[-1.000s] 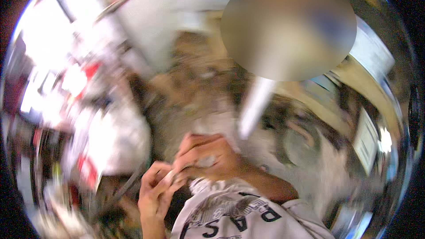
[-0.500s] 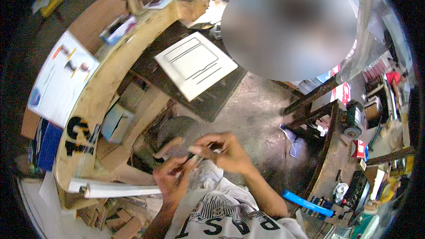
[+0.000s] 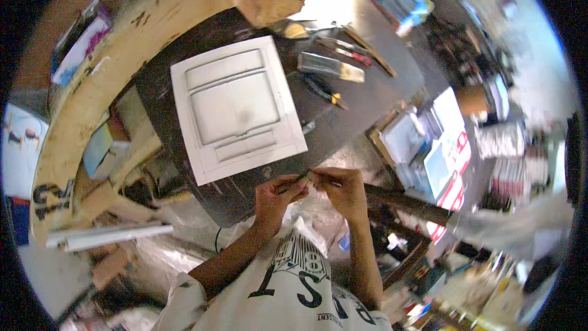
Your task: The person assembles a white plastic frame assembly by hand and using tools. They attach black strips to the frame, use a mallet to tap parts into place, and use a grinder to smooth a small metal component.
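Your left hand (image 3: 277,195) and right hand (image 3: 343,189) meet just below the white panel (image 3: 236,107), at the dark table's (image 3: 380,86) near edge. Both pinch a small dark tool (image 3: 302,178), its long axis lying roughly left to right. The panel is flat, rectangular, with recessed frames. Beyond it lie a brush (image 3: 331,66) and pliers (image 3: 324,91); red-and-white packages (image 3: 450,184) sit to its right.

A matt white moulded panel (image 3: 237,107) with smooth raised ridges is laid on a dark, dull tabletop (image 3: 367,95) that is scuffed and stained. Pale raw wood with a rough, paint-marked surface is seen in the curved board (image 3: 116,67) beside it. A thin dark tool (image 3: 298,179), finish unclear, is pinched between both hands.
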Demonstrator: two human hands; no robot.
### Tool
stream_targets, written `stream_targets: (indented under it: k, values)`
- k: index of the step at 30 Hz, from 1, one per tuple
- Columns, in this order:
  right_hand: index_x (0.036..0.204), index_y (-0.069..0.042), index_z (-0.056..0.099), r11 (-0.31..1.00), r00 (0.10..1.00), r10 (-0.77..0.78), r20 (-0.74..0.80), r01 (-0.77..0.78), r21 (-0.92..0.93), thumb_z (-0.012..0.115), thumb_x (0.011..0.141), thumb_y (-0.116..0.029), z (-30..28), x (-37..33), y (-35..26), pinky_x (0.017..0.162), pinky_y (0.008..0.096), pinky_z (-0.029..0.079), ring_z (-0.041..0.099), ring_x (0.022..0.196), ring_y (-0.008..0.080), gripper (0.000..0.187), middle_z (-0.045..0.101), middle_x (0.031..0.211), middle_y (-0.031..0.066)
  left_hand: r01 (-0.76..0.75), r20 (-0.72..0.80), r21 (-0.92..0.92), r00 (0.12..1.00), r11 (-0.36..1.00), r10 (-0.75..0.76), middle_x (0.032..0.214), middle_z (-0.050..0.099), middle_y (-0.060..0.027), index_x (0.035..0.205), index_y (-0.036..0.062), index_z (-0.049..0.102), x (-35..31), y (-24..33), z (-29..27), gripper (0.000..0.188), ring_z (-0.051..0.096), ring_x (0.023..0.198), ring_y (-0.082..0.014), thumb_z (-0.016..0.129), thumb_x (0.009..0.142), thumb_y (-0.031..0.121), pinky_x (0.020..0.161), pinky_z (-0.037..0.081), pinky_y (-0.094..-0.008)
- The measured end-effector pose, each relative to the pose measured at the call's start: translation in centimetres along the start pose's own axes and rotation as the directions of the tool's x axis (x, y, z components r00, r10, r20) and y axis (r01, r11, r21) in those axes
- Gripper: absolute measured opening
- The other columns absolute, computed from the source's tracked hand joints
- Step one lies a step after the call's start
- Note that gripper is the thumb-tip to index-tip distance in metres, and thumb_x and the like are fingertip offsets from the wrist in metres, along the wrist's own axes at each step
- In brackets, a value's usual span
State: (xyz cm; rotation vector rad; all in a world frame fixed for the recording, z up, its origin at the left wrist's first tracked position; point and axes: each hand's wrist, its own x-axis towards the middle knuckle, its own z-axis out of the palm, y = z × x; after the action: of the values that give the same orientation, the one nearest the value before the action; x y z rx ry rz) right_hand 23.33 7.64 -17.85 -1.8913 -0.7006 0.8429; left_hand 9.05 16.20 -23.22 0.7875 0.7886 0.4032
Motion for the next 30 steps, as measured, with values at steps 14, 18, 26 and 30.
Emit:
stream_targets:
  k: [14,18,26,30]
  values:
    - [0.093,0.004,0.074,0.951,0.656,0.038,0.754,0.209,-0.229,0.076,0.085,-0.019,3.9,21.8,4.8,0.059,0.0248,0.055,0.069,0.064,0.0114,0.025,0.073,0.075,0.0094,-0.646,-0.958,-0.195,0.286,0.738,-0.003,0.075,0.050,0.0019,0.084,0.0089,0.041,12.6,-6.7,7.5,0.035,0.056,0.072,-0.0103,0.076,0.084,0.001,0.079,0.056,-0.0288]
    - [0.093,0.008,0.073,0.972,0.540,0.132,0.831,0.095,-0.216,0.077,0.083,-0.016,4.9,24.0,4.9,0.061,0.0251,0.057,0.070,0.067,0.0137,0.026,0.073,0.077,0.0125,-0.718,-0.989,-0.145,0.117,0.681,-0.087,0.072,0.044,0.0045,0.080,0.0098,0.040,14.6,-5.8,8.7,0.036,0.053,0.069,-0.0059,0.076,0.085,0.004,0.073,0.055,-0.0254]
    - [0.093,0.007,0.073,0.972,0.464,0.104,0.880,0.139,-0.189,0.076,0.085,-0.016,4.5,24.7,4.8,0.064,0.0258,0.058,0.071,0.070,0.0134,0.025,0.073,0.077,0.0112,-0.674,-0.996,-0.066,0.004,0.736,-0.085,0.077,0.059,-0.0024,0.079,0.0091,0.042,15.8,-7.0,9.9,0.035,0.059,0.072,-0.0071,0.076,0.085,0.004,0.066,0.053,-0.0224]
    - [0.094,0.006,0.073,0.977,0.478,0.092,0.873,0.126,-0.171,0.075,0.085,-0.015,4.7,24.6,5.7,0.063,0.0256,0.058,0.071,0.072,0.0132,0.023,0.072,0.075,0.0094,-0.692,-0.993,-0.077,-0.013,0.717,-0.119,0.077,0.063,-0.0037,0.079,0.0121,0.044,15.6,-6.1,10.0,0.035,0.063,0.076,-0.0118,0.078,0.083,0.004,0.069,0.052,-0.0250]
